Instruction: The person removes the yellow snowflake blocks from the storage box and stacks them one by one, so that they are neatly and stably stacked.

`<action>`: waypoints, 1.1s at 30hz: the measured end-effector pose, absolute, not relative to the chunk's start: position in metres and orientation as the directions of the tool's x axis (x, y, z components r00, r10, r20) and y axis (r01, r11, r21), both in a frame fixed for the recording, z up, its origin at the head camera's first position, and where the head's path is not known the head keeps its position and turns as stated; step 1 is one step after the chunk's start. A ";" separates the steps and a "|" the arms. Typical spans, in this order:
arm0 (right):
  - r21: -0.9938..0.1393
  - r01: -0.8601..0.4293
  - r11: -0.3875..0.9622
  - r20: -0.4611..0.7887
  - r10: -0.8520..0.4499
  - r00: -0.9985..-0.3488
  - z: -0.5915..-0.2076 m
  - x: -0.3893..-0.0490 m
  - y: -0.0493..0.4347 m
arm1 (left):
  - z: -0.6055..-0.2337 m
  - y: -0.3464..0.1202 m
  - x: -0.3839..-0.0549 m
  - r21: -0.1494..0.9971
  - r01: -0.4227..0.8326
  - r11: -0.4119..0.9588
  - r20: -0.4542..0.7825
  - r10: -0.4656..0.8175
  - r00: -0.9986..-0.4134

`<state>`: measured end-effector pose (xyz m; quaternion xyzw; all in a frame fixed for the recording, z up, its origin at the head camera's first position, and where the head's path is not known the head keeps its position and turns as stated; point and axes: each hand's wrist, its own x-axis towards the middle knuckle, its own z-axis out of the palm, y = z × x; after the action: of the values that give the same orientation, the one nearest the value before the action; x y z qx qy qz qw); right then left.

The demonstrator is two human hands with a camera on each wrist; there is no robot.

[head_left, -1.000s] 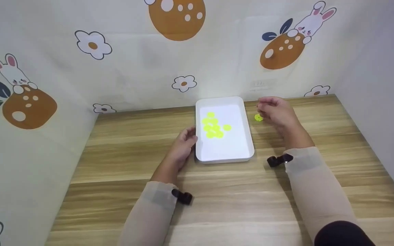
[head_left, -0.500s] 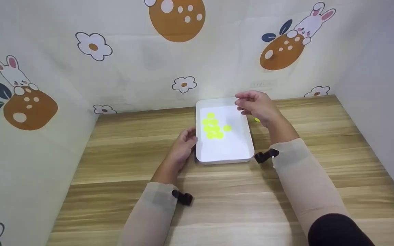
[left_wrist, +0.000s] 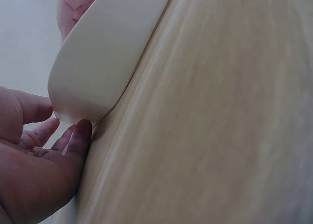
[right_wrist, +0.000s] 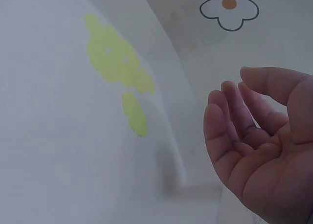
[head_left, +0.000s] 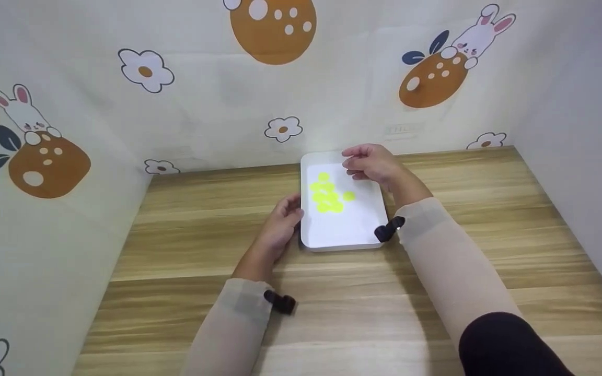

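A white rectangular tray (head_left: 343, 230) lies on the wooden table with several flat, bright yellow flower-shaped pieces (head_left: 326, 197) clustered in its left half. One yellow piece (head_left: 349, 196) lies slightly right of the cluster. My left hand (head_left: 281, 224) rests against the tray's left side; in the left wrist view its thumb and fingertips touch the outer wall (left_wrist: 98, 62). Above the tray's far right corner hovers my right hand (head_left: 371, 164). The right wrist view shows this hand (right_wrist: 259, 136) with loosely bent fingers spread from the thumb and nothing between them.
Wood-grain tabletop (head_left: 196, 230) surrounds the tray. A pale curtain (head_left: 217, 104) printed with rabbits, oranges and flowers stands close behind the tray's far edge and along both sides. Black wrist cameras (head_left: 280, 302) sit on both sleeves.
My right hand has moved left from beside the tray to above its far right corner. The yellow piece on the table right of the tray is now hidden behind that arm. My left hand stays put.
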<state>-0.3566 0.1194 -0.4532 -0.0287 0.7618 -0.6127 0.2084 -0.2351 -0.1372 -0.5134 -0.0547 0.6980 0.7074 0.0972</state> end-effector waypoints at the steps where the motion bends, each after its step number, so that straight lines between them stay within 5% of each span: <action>1: -0.945 0.216 0.245 -0.285 -0.297 -0.911 -0.455 -0.358 0.118 | -0.513 -0.137 -0.235 0.977 -0.214 -0.006 -0.214 0.062 -0.975; 8: -0.927 0.220 0.303 -0.310 -0.294 -0.904 -0.464 -0.365 0.114 | -0.513 -0.138 -0.236 0.978 -0.209 -0.010 -0.208 0.068 -0.976; 21: -0.769 0.078 0.634 -0.375 -0.349 -0.859 -0.472 -0.366 0.113 | -0.512 -0.138 -0.236 0.978 -0.211 0.008 -0.211 0.072 -0.975; 33: -0.703 -0.021 0.711 -0.431 -0.449 -0.783 -0.470 -0.363 0.114 | -0.514 -0.139 -0.235 0.980 -0.201 0.010 -0.201 0.062 -0.978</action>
<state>-0.3635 0.1144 -0.4699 -0.1344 0.8746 -0.3556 0.3009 -0.2355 -0.1386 -0.5138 -0.0492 0.7044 0.7018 0.0938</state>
